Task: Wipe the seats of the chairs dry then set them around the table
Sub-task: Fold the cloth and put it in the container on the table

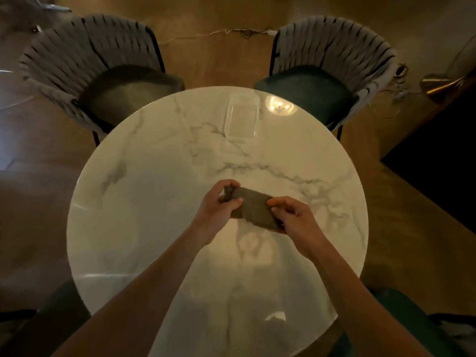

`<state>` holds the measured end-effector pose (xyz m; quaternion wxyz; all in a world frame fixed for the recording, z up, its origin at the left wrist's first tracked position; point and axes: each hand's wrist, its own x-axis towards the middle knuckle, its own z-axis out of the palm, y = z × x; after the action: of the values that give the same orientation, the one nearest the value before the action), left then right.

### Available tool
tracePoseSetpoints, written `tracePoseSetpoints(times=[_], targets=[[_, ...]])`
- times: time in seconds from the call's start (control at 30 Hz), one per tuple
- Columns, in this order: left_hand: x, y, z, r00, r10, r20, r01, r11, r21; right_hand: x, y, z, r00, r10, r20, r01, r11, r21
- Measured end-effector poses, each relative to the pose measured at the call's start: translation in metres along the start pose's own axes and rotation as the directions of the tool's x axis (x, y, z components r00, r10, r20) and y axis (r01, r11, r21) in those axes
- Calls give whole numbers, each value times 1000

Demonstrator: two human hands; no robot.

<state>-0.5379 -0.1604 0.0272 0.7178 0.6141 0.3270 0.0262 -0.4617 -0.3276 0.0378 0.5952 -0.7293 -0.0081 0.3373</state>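
Two bare forearms reach in from the bottom edge over the round white marble-patterned table (pixel 144 202), and at their ends both hands meet on a small brown folded cloth (pixel 253 208) held just above the tabletop. The left hand (pixel 219 210) curls its fingers and thumb around the cloth's far left end; the right hand (pixel 293 217) pinches the near right end between thumb and fingers. The cloth's long axis runs from upper left to lower right, spanning the gap between the hands, so neither hand is closer to it than the other. Two grey woven-back chairs with dark seats stand at the far side of the table, the left chair (pixel 85 55) and the right chair (pixel 334 47), both well apart from the hands. A clear rectangular tray (pixel 242 117) lies on the table toward the right chair. By my reading, the cloth is being readied and must travel forward across the table to reach either seat
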Motion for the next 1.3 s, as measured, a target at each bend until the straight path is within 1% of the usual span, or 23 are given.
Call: tracePoseSetpoints(times=[0.13, 0.2, 0.27, 0.33, 0.4, 0.5, 0.57, 0.6, 0.67, 0.73, 0.83, 0.93, 0.97, 1.0, 1.03, 1.1, 1.13, 1.17, 1.2, 1.23, 1.3], targets=[[62, 28, -22, 997, 49, 63, -57, 991, 125, 42, -16, 19, 999, -42, -4, 42, 999, -16], [95, 46, -30, 988, 112, 103, -134, 961, 244, 62, -22, 31, 999, -45, -23, 46, 999, 26], [127, 68, -36, 971, 173, 164, -227, 880, 417, 83, -29, 43, 997, -45, -61, 49, 996, 71], [159, 89, -38, 948, 197, 250, -309, 759, 573, 106, -36, 55, 992, -44, -119, 55, 994, 93], [191, 105, -38, 933, 210, 293, -356, 658, 664, 129, -43, 67, 985, -48, -168, 69, 990, 122], [234, 124, -35, 927, 196, 319, -371, 590, 717, 159, -55, 83, 980, -32, -199, 67, 983, 171], [259, 134, -31, 918, 169, 359, -391, 542, 744, 172, -65, 91, 986, 0, -167, 35, 978, 206], [270, 137, -30, 911, 154, 383, -406, 501, 764, 176, -70, 94, 990, 12, -140, 19, 975, 221], [288, 143, -25, 895, 129, 427, -440, 412, 798, 185, -78, 99, 995, 20, -101, 1, 978, 207], [304, 145, -19, 878, 131, 460, -475, 343, 810, 196, -82, 101, 996, 31, -83, -17, 985, 174], [321, 142, -11, 856, 160, 492, -517, 271, 812, 213, -87, 104, 994, 71, -86, -57, 988, 147], [336, 130, -7, 850, 174, 498, -526, 225, 820, 228, -90, 104, 991, 110, -81, -98, 987, 131], [339, 125, -7, 841, 162, 516, -540, 181, 822, 232, -88, 104, 989, 123, -79, -114, 988, 101], [340, 120, -8, 829, 144, 540, -555, 97, 826, 237, -86, 105, 989, 124, -87, -122, 992, 21], [340, 116, -8, 815, 134, 564, -566, -29, 824, 240, -84, 105, 989, 113, -95, -123, 987, -107], [338, 108, -8, 767, 167, 620, -553, -320, 770, 245, -82, 106, 991, 95, -94, -120, 939, -323], [337, 106, -7, 741, 191, 644, -527, -429, 734, 247, -83, 106, 991, 92, -96, -122, 917, -379], [336, 105, -7, 721, 211, 660, -499, -503, 706, 248, -85, 107, 991, 91, -98, -124, 904, -409], [336, 104, -7, 709, 227, 667, -476, -544, 691, 249, -87, 108, 991, 89, -97, -123, 896, -427], [335, 104, -9, 711, 240, 661, -458, -554, 695, 248, -90, 109, 992, 89, -94, -121, 890, -440], [330, 105, -13, 742, 268, 615, -423, -524, 739, 245, -91, 109, 994, 76, -83, -106, 883, -457]])
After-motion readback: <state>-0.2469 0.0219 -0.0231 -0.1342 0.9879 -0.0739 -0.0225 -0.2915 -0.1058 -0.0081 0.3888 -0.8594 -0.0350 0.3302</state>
